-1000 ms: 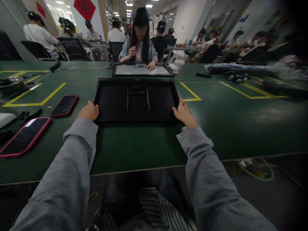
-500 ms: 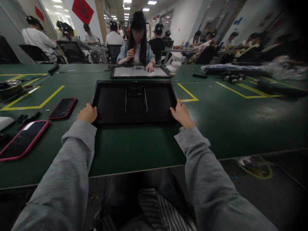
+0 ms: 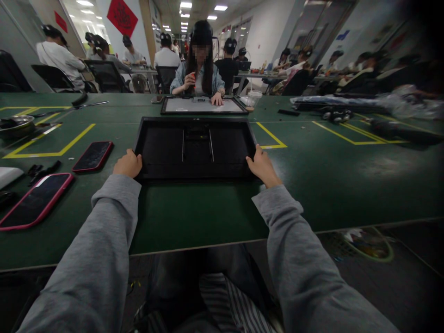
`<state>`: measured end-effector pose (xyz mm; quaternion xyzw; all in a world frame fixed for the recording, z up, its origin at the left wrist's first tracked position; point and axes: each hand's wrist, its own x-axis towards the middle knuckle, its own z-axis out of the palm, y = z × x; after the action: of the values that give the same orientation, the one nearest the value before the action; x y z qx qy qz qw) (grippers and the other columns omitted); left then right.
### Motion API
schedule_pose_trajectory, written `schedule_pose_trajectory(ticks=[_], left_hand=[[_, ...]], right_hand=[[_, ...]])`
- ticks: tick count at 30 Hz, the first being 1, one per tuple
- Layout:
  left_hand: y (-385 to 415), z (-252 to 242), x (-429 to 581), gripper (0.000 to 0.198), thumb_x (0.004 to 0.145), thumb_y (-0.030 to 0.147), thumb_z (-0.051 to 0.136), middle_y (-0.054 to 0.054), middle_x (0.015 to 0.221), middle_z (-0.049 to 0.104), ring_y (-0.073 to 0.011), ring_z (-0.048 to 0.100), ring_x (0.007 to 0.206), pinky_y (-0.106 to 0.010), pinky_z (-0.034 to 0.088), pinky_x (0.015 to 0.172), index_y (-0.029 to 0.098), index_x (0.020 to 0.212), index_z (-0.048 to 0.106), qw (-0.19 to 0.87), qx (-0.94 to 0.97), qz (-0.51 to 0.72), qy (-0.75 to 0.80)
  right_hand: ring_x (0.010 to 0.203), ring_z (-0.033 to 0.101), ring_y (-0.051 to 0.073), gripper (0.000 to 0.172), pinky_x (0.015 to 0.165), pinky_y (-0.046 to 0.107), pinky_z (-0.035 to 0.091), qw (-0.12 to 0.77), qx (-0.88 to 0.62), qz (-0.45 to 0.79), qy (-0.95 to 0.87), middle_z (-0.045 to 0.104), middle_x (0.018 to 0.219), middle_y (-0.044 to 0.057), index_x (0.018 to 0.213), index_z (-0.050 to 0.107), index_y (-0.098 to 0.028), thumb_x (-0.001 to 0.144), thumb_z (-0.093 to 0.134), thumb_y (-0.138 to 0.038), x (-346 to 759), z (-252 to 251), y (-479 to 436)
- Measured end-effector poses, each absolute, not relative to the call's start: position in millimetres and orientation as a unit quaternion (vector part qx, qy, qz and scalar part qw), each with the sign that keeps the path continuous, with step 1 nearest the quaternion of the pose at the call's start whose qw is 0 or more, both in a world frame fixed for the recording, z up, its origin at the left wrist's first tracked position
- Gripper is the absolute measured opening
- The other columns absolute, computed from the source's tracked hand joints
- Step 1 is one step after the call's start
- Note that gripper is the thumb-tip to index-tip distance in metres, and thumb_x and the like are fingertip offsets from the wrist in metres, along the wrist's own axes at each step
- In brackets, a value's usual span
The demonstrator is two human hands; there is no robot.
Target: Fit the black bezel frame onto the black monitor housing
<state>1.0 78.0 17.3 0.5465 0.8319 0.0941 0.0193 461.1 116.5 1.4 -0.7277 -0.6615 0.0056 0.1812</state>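
A wide black rectangular panel with raised edges [image 3: 163,148] lies on the green table in front of me. Two thin metal strips run down its middle, below a dark bracket. My left hand [image 3: 128,164] grips its left edge, thumb on top and fingers closed round the side. On the opposite edge my right hand [image 3: 262,165] is closed in the same manner. The undersides of the fingers are hidden.
Two red-edged phones [image 3: 93,156] [image 3: 36,201] lie at left, by a metal bowl [image 3: 17,127]. Across the green table [image 3: 333,185], a person holds an orange tool over a framed panel [image 3: 187,105]. A cup [image 3: 254,98] and plastic wrap [image 3: 409,104] are farther right.
Both hands still grip the black panel. The whole view has shifted very slightly, with hardly any movement of the panel or hands.
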Motion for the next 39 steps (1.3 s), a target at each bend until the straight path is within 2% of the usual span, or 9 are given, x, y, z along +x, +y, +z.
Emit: schedule_pose_trajectory(ticks=[13, 22, 30, 36, 39], left_hand=[[80.9, 13.6, -2.1, 0.06, 0.095, 0.045, 0.031, -0.033, 0.126, 0.063, -0.0445, 0.063, 0.116, -0.052, 0.047, 0.094, 0.003, 0.134, 0.047, 0.015, 0.546, 0.088, 0.833], [82.1, 12.4, -3.6, 0.057, 0.096, 0.044, 0.033, -0.032, 0.125, 0.064, -0.0414, 0.064, 0.116, -0.05, 0.047, 0.095, 0.004, 0.134, 0.047, 0.011, 0.545, 0.087, 0.834], [81.0, 14.6, -0.6, 0.057, 0.096, 0.043, 0.033, -0.033, 0.125, 0.064, -0.0424, 0.063, 0.116, -0.052, 0.047, 0.095, 0.003, 0.135, 0.047, 0.005, 0.548, 0.09, 0.831], [80.6, 16.3, -0.9, 0.058, 0.096, 0.043, 0.032, -0.032, 0.125, 0.064, -0.0426, 0.064, 0.116, -0.051, 0.047, 0.095, 0.003, 0.134, 0.047, 0.012, 0.547, 0.085, 0.833], [80.1, 17.0, 0.1, 0.058, 0.096, 0.044, 0.032, -0.032, 0.126, 0.063, -0.0427, 0.063, 0.116, -0.052, 0.047, 0.095, 0.004, 0.135, 0.046, 0.013, 0.544, 0.081, 0.835]], right_hand=[[0.118, 0.06, 0.038, 0.075, 0.099, 0.047, 0.045, 0.173, -0.728, -0.004, -0.663, 0.055, 0.131, 0.033, 0.157, 0.023, 0.002, 0.098, 0.045, -0.039, 460.5, 0.8, 116.8], [0.12, 0.059, 0.037, 0.072, 0.1, 0.045, 0.045, 0.159, -0.732, -0.003, -0.662, 0.055, 0.132, 0.031, 0.158, 0.023, 0.003, 0.099, 0.046, -0.032, 457.6, 5.4, 112.9], [0.116, 0.06, 0.039, 0.08, 0.097, 0.049, 0.046, 0.159, -0.728, 0.001, -0.667, 0.053, 0.13, 0.033, 0.158, 0.02, 0.002, 0.099, 0.044, -0.046, 461.0, 2.3, 116.0], [0.118, 0.059, 0.039, 0.077, 0.097, 0.048, 0.046, 0.138, -0.731, 0.009, -0.668, 0.052, 0.133, 0.033, 0.159, 0.018, 0.001, 0.099, 0.042, -0.041, 460.8, 5.3, 114.0], [0.117, 0.059, 0.04, 0.079, 0.097, 0.05, 0.045, 0.13, -0.726, 0.007, -0.675, 0.052, 0.132, 0.034, 0.159, 0.018, 0.001, 0.099, 0.043, -0.044, 460.7, 7.8, 111.9]])
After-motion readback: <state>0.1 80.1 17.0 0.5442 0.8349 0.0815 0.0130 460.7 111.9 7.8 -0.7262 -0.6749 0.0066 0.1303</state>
